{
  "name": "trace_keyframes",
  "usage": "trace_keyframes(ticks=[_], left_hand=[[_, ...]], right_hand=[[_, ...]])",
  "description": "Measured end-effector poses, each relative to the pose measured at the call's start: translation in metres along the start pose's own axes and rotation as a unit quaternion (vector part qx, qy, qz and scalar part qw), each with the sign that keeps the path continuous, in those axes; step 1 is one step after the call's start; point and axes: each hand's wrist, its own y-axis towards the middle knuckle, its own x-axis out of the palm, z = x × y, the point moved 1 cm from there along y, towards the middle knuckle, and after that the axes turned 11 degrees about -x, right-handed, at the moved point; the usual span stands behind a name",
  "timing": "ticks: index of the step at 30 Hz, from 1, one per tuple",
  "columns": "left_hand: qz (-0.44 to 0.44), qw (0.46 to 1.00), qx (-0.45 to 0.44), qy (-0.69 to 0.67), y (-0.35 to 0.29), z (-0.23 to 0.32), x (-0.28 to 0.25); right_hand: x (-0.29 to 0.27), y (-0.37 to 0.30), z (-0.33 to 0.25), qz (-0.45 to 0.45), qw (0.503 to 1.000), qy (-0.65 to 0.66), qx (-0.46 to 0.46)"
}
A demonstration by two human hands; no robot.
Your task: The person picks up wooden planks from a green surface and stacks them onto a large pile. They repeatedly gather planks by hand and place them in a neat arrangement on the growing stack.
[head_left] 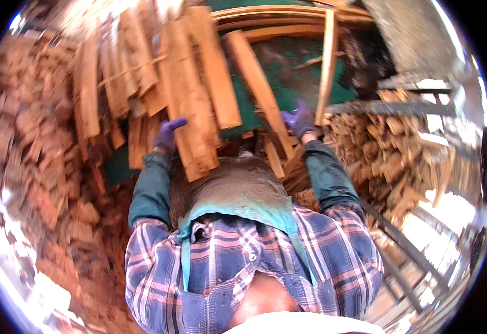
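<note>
My left hand (168, 133), in a purple glove, grips the left edge of a long wooden plank (190, 111). One digit lies across the plank's face; the others are mostly hidden. The plank's near end reaches over my soiled teal apron (238, 183). My right hand (299, 119), also gloved in purple, is open with its fingers apart. It is beside a narrower, slanting plank (257, 86) and to the left of an upright thin strip of wood (327, 61). Whether it touches either one is unclear.
More planks (126, 61) lie in a row at the far left on a green, dirty surface (271, 61). Heaps of cut wood rise at the left (32, 122) and right (377, 145). A dark metal bar (388, 108) juts out beyond my right hand.
</note>
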Motion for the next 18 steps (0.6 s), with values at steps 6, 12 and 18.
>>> trace_keyframes(ticks=[6, 12, 18], left_hand=[[0.103, 0.994, 0.034, -0.005, -0.034, -0.011, 0.016], [-0.086, 0.994, -0.029, -0.055, -0.045, -0.017, 0.035], [-0.097, 0.994, -0.026, -0.042, -0.039, -0.016, 0.043]], right_hand=[[0.041, -0.103, -0.027, -0.184, 0.907, 0.355, 0.131], [-0.056, -0.167, -0.015, 0.012, 0.906, 0.414, 0.085], [-0.263, -0.143, 0.146, 0.327, 0.908, 0.249, 0.077]])
